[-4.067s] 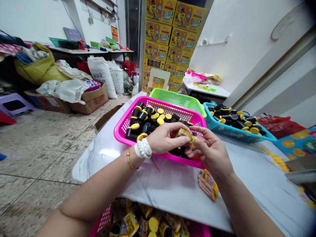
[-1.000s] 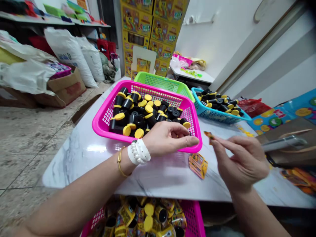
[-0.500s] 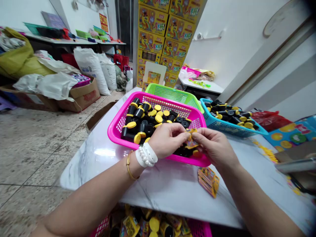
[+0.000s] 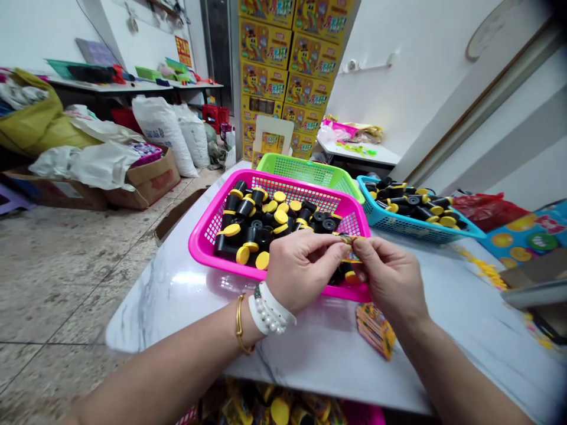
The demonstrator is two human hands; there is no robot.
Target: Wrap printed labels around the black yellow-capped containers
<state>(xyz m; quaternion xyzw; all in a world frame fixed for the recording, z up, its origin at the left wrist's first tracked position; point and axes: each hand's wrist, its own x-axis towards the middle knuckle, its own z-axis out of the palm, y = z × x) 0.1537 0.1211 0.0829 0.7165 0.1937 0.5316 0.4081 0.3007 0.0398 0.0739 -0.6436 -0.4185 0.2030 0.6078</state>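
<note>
Both hands pinch one small printed yellow-orange label (image 4: 353, 255) between thumbs and fingers. My left hand (image 4: 305, 265), with white and gold bracelets at the wrist, has the label's left side. My right hand (image 4: 392, 280) grips its right side. Fingers cover much of the label. Behind and below them, a pink basket (image 4: 201, 254) holds many small black cups (image 4: 245, 206) with yellow lids. On the tabletop under my right hand lies a fanned stack of similar labels (image 4: 375, 329).
A green basket (image 4: 305, 165) and a blue basket (image 4: 398, 227) of black cups stand behind. Another pink basket (image 4: 361, 413) with labelled cups sits below the table edge. Yellow cartons (image 4: 266, 47) rise at the back. Yellow pieces (image 4: 482, 268) lie at right.
My hands have come slightly lower and the label has tilted, now showing less of its face. My left wrist has turned a little. The camera view has shifted slightly.
</note>
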